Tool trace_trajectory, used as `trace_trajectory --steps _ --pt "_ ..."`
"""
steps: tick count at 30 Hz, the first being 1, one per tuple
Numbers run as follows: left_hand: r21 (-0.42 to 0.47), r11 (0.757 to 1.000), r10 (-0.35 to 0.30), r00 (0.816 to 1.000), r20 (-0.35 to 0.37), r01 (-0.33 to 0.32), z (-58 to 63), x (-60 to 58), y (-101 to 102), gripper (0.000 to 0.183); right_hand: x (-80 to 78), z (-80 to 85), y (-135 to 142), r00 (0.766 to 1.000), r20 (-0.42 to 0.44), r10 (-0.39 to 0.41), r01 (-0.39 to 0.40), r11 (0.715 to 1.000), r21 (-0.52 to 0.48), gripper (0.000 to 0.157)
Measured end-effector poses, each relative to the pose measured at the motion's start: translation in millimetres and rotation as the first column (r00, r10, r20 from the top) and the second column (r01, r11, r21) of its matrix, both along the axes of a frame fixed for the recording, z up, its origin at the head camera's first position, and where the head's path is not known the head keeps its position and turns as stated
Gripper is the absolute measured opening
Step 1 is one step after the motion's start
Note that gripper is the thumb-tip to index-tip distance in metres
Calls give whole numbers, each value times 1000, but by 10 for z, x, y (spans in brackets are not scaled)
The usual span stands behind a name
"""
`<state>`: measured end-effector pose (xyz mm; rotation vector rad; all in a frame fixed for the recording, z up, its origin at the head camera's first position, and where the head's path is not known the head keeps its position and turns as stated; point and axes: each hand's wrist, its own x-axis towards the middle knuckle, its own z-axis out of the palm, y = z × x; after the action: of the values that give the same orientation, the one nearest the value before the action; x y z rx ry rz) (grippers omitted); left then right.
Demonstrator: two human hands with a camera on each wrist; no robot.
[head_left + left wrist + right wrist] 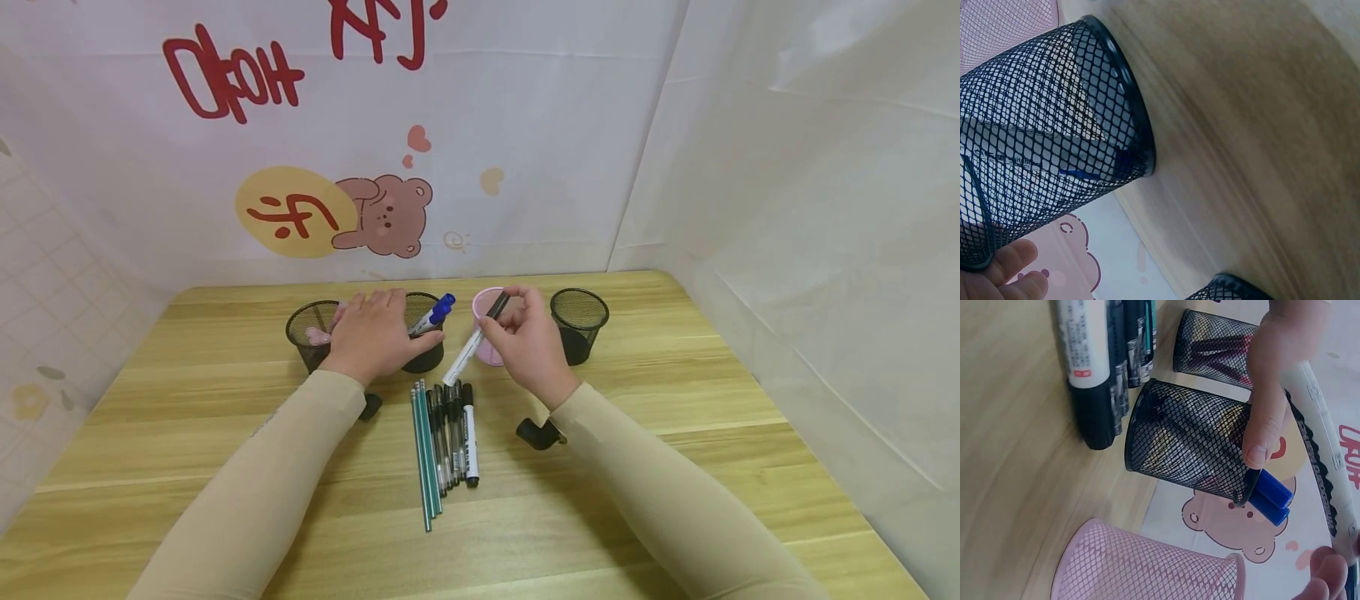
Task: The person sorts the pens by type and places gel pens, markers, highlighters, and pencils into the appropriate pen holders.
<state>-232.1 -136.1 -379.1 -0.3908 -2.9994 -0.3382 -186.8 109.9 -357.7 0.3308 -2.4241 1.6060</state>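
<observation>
Beige sleeves (232,500) cross the table (720,400) as my left hand (375,337) grips a black cup (1188,440) already holding blue-capped markers (437,312), my right hand (531,346) pinches a white marker (468,352) near the pink cup (1154,565), and pencils (423,454), pens (452,425) and another marker (471,437) apparently await.

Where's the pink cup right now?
In the head view, the pink cup stands just right of the middle, partly behind the right hand, between the black cup holding blue markers and the rightmost black cup.
</observation>
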Motion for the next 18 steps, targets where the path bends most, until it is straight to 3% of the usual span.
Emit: trace_trajectory --steps 7,18 --pt "-8 1000 -2 1000 2 2 -2 -9 4 106 -27 6 -46 998 -48 -40 33 989 -144 52" --pt "-28 1000 -1 1000 -20 0 -20 -20 8 99 -92 27 -111 986 -108 -126 94 961 -262 49"
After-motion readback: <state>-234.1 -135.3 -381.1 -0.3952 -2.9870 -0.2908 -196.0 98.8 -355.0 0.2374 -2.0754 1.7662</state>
